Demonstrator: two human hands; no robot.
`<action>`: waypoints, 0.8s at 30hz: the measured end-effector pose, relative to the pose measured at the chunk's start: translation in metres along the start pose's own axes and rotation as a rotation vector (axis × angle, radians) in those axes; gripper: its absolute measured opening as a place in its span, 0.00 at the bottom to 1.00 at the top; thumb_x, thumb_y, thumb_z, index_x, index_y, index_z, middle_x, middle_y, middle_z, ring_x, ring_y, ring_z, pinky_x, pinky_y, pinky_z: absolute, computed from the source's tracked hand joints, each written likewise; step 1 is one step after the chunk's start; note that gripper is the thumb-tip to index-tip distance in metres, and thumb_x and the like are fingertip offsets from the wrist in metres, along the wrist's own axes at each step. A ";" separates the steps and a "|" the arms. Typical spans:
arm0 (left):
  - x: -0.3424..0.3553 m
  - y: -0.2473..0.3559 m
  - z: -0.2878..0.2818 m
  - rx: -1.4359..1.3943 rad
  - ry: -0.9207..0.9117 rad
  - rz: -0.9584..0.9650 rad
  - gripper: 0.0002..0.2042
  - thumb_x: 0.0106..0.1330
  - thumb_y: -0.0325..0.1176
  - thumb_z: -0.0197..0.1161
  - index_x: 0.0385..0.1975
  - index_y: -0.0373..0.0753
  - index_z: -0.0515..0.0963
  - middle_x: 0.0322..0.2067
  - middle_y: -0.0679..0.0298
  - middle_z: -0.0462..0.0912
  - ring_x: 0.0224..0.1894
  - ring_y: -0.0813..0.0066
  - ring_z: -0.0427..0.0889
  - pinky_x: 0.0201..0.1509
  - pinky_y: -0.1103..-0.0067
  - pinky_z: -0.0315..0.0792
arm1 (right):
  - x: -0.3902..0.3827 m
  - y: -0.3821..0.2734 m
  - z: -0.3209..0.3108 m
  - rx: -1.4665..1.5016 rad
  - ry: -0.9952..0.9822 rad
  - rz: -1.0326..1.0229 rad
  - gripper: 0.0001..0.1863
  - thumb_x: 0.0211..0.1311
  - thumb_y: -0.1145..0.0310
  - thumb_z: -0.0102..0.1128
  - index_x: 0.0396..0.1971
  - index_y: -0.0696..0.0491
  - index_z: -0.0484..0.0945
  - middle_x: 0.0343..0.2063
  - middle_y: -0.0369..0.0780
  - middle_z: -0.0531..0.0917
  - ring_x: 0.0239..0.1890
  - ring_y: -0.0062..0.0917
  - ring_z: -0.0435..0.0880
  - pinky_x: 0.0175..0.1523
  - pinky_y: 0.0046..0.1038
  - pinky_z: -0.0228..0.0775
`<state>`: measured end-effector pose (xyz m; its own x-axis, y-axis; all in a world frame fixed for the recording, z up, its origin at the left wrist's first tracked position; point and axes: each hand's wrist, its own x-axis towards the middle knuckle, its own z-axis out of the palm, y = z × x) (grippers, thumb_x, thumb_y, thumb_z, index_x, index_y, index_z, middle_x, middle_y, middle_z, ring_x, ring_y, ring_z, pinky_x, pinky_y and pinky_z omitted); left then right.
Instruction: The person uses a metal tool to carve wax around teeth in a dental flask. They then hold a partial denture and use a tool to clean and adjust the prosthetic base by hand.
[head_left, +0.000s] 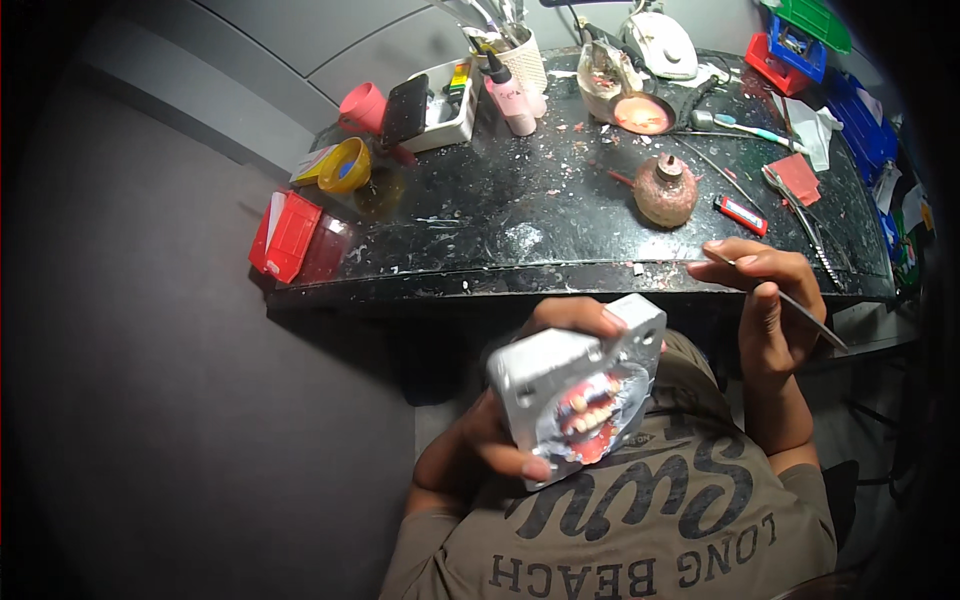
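Observation:
My left hand (pixel 508 455) is wrapped round a silver metal dental flask (pixel 545 362), held tilted in front of my chest. Set in the pale material inside the flask is a denture (pixel 592 418) with pink gums and cream teeth. Off to the right, my raised right hand (pixel 782 315) pinches a thin metal hand tool (pixel 818 328), apart from the flask. The tool's long shaft slants down to the right; its exact tip shape is hard to make out.
On the black, wax-spattered bench (pixel 450 240) stand a round spirit burner (pixel 665 192), a red lighter (pixel 741 215), a pan of pink wax (pixel 643 114), a toothbrush (pixel 760 133), tweezers (pixel 803 215), a dropper bottle (pixel 512 100), a yellow bowl (pixel 345 168) and a red box (pixel 287 238).

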<state>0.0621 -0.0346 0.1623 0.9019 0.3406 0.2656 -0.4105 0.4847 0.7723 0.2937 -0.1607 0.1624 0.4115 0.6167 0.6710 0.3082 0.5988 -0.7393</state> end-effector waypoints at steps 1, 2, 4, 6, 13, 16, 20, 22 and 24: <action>-0.003 0.007 0.006 0.149 0.011 0.001 0.52 0.41 0.42 0.78 0.70 0.29 0.61 0.62 0.37 0.70 0.68 0.45 0.72 0.72 0.58 0.67 | 0.001 -0.002 -0.003 -0.018 -0.010 0.003 0.19 0.83 0.59 0.51 0.50 0.64 0.72 0.49 0.61 0.84 0.47 0.47 0.91 0.52 0.43 0.88; -0.003 0.017 0.009 0.266 -0.020 -0.015 0.52 0.41 0.42 0.78 0.69 0.29 0.61 0.60 0.37 0.70 0.66 0.45 0.72 0.70 0.58 0.67 | 0.002 -0.003 -0.004 -0.032 -0.004 -0.002 0.19 0.84 0.59 0.49 0.49 0.63 0.71 0.50 0.62 0.83 0.47 0.48 0.91 0.52 0.44 0.88; -0.001 0.028 0.012 0.391 -0.071 -0.043 0.51 0.42 0.42 0.77 0.69 0.29 0.61 0.57 0.38 0.70 0.62 0.45 0.73 0.66 0.58 0.69 | 0.003 -0.003 -0.006 -0.035 0.005 -0.003 0.18 0.84 0.58 0.47 0.50 0.62 0.69 0.50 0.64 0.83 0.47 0.49 0.91 0.51 0.42 0.88; 0.000 0.034 0.015 0.434 -0.095 -0.061 0.50 0.43 0.42 0.76 0.69 0.28 0.62 0.54 0.39 0.71 0.58 0.46 0.74 0.63 0.58 0.70 | 0.004 -0.002 -0.006 -0.014 -0.003 -0.009 0.18 0.84 0.58 0.46 0.50 0.61 0.68 0.50 0.66 0.83 0.47 0.49 0.92 0.52 0.41 0.87; 0.005 0.043 0.021 0.392 -0.125 -0.138 0.46 0.46 0.41 0.72 0.67 0.27 0.63 0.43 0.42 0.73 0.45 0.47 0.78 0.50 0.58 0.75 | -0.003 0.005 -0.015 0.004 -0.025 0.060 0.18 0.85 0.58 0.45 0.52 0.61 0.68 0.47 0.68 0.84 0.43 0.48 0.93 0.49 0.38 0.87; 0.005 0.045 0.023 0.310 -0.121 -0.181 0.44 0.47 0.41 0.70 0.67 0.26 0.63 0.39 0.43 0.74 0.39 0.48 0.80 0.45 0.58 0.77 | 0.001 0.002 -0.011 -0.065 -0.028 0.048 0.19 0.85 0.56 0.45 0.53 0.61 0.68 0.46 0.65 0.86 0.42 0.46 0.93 0.52 0.39 0.86; 0.011 0.054 0.019 0.209 -0.117 -0.307 0.42 0.49 0.40 0.68 0.66 0.26 0.64 0.32 0.45 0.75 0.31 0.48 0.82 0.37 0.58 0.80 | 0.001 0.004 -0.011 -0.094 -0.036 0.061 0.20 0.85 0.55 0.45 0.54 0.60 0.69 0.45 0.62 0.87 0.41 0.43 0.93 0.54 0.40 0.84; 0.020 0.062 0.016 0.085 -0.070 -0.426 0.41 0.50 0.40 0.67 0.65 0.25 0.64 0.29 0.46 0.76 0.27 0.49 0.83 0.34 0.58 0.81 | 0.005 0.003 -0.008 -0.146 -0.009 0.022 0.22 0.85 0.53 0.45 0.53 0.60 0.69 0.33 0.56 0.90 0.45 0.41 0.93 0.58 0.36 0.80; 0.026 0.066 0.008 -0.211 0.015 -0.554 0.40 0.51 0.40 0.66 0.65 0.25 0.65 0.26 0.47 0.76 0.24 0.49 0.84 0.30 0.58 0.83 | 0.005 0.002 -0.008 -0.127 -0.002 0.034 0.21 0.85 0.53 0.44 0.53 0.60 0.70 0.29 0.53 0.90 0.47 0.40 0.92 0.61 0.39 0.78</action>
<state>0.0598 -0.0001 0.2252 0.9881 0.0020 -0.1540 0.1016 0.7429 0.6617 0.3037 -0.1605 0.1637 0.4221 0.6368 0.6452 0.4003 0.5077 -0.7629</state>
